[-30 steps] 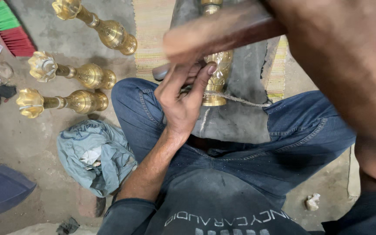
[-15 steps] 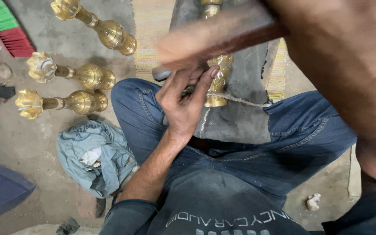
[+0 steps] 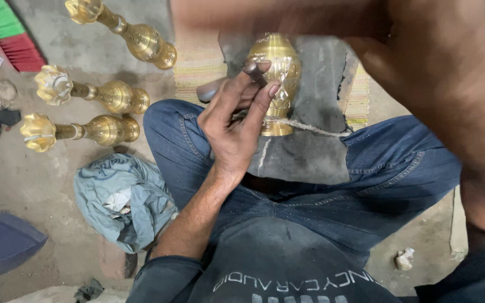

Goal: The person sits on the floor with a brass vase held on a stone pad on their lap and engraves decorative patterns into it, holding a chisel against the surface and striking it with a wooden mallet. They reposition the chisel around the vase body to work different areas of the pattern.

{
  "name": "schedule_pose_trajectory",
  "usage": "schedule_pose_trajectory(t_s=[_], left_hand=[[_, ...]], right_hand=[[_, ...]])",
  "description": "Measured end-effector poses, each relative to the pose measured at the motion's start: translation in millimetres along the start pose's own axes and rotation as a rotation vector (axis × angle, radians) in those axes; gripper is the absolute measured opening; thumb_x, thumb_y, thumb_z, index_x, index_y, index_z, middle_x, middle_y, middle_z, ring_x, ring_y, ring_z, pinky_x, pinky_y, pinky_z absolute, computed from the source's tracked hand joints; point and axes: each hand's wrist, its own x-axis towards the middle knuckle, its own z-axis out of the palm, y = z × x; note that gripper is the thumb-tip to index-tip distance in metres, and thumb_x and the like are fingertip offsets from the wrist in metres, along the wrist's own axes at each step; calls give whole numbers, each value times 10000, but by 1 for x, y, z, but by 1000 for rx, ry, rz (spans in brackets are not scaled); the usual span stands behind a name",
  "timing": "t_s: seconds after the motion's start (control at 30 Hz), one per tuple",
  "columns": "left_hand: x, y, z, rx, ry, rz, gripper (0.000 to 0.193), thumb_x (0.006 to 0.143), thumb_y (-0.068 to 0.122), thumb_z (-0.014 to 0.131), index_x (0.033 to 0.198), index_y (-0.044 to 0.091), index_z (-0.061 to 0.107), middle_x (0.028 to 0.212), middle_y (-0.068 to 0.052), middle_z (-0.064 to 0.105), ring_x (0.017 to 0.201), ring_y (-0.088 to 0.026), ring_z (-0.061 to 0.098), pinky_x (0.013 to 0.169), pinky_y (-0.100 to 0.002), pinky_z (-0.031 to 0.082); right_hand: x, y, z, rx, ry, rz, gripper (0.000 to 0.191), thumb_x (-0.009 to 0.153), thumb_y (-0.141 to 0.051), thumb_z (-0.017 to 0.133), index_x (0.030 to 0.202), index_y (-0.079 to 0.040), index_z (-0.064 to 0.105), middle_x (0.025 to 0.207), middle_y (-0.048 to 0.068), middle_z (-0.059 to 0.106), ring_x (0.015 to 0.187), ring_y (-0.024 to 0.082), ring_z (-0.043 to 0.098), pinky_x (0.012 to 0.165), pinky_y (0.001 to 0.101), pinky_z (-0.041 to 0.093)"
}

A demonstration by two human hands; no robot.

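Fingers (image 3: 265, 92) w/ punch (image 3: 252, 72) on upright brass vase (image 3: 280, 84)

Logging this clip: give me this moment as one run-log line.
left hand: holds punch tip on brass vase | right hand: blurred, raised, contents unclear | vase: on grey pad over lap | three brass pieces on floor

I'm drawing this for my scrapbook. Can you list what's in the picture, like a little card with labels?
Place: rough grey concrete floor
Person: sits cross-legged in blue jeans
Left hand: pinches a thin dark metal punch against the brass piece
Right hand: blurred, raised across the top; what it grips cannot be told
Work piece: shiny rounded engraved brass vase, tied with string on a dark grey pad
Nearby: three golden brass candlestick-shaped stands lying on their sides; crumpled light blue cloth
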Motion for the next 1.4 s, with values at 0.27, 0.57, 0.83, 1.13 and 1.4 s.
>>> schedule_pose_trajectory(t_s=[0.27, 0.57, 0.83, 1.13, 1.4], left_hand=[[-7, 4, -1, 118, 62, 47, 307, 975, 4, 823, 1241, -24, 673, 1072, -100, 747, 878, -111, 758, 770, -236, 625], [-6, 4, -5, 170, 28, 44, 145, 993, 19, 799, 1100, -25, 713, 984, -90, 766, 833, -117, 741, 692, -223, 589], [-5, 5, -4, 134, 37, -10, 149, 982, 43, 821, 1069, -18, 717, 951, -81, 764, 780, -103, 743, 705, -230, 584], [-2, -3, 1, 110, 74, -9, 211, 951, 23, 849, 1087, -18, 693, 952, -72, 756, 812, -115, 761, 745, -235, 623], [-1, -1, -2, 105, 52, 14, 174, 947, -5, 842, 1018, -7, 682, 948, -85, 774, 798, -121, 754, 729, -223, 609]], right_hand=[[26, -28, -24, -64, -16, 4, 223, 995, -149, 812, 1134, -25, 690, 891, 87, 694, 754, 198, 687, 680, 276, 532], [27, -32, -38, -78, 29, -127, 204, 1003, -71, 772, 1178, -14, 685, 909, 79, 677, 744, 169, 667, 731, 267, 512], [22, -34, -39, -158, 23, -122, 163, 965, -54, 745, 1107, -69, 667, 927, 51, 677, 805, 169, 682, 745, 267, 517], [7, -9, -13, -18, 66, -31, 189, 936, -63, 788, 1089, -74, 678, 925, 56, 690, 823, 190, 692, 744, 297, 524], [17, -41, -22, -114, 206, 76, 213, 910, -70, 825, 1074, -78, 689, 923, 60, 702, 839, 209, 701, 743, 324, 529]])
